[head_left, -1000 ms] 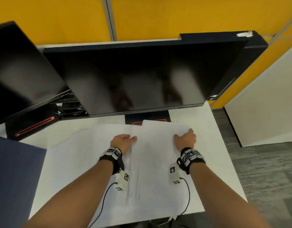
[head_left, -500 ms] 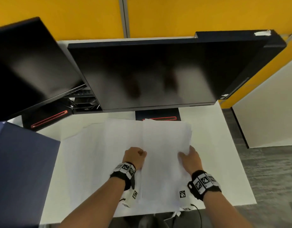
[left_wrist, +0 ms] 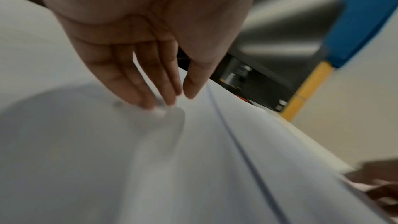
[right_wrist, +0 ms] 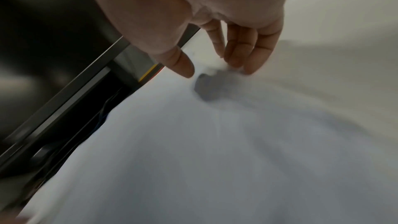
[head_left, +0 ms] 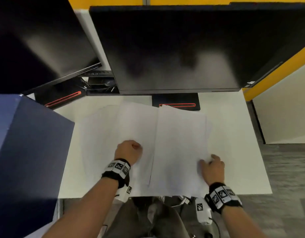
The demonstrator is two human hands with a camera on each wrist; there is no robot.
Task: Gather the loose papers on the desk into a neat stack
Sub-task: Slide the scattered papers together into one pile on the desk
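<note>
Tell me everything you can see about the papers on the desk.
The papers are plain white sheets, blank as far as shows, lying flat and overlapped on the white desk before the monitor. They are fanned, not squared: one batch on the right overlaps sheets spread to the left, edges uneven. The far edge covers part of the monitor's base; the near edge reaches the desk's front. The left hand touches the left sheets with its fingertips; the right hand touches the right batch.

— What lies at the centre of the frame?

— Loose white paper sheets (head_left: pixel 180 143) overlap on the white rectangular desk (head_left: pixel 234 152), right of a dark blue box (head_left: pixel 28 160) at the frame's left edge.

— And behind them?

— A wide black flat monitor (head_left: pixel 182 48) fills the upper centre, a second black monitor (head_left: pixel 36 40) the upper left. The left hand (head_left: pixel 127 152) and right hand (head_left: pixel 212 167) rest on the sheets, lower centre.
</note>
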